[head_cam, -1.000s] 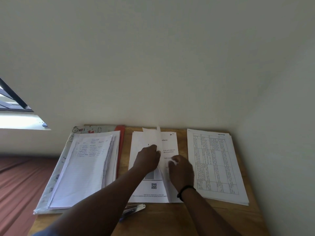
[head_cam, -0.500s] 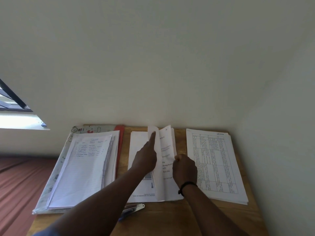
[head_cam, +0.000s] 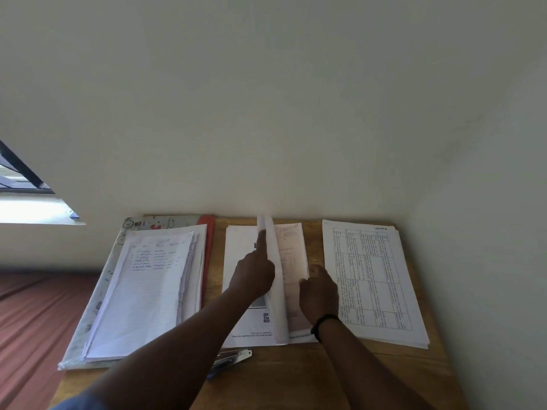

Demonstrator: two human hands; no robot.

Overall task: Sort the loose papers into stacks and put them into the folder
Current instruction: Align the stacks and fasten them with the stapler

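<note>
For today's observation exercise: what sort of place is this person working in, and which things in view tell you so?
Probably a home or small office desk: a wooden table pushed against a plain wall, paper stacks such as the printed table sheets, and a window at the left.

QR code (head_cam: 266, 317) — text illegible

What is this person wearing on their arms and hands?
Both forearms are bare and neither the left hand nor the right hand wears a glove. A narrow black wristband circles the right wrist. A bit of blue sleeve shows on the left upper arm.
</note>
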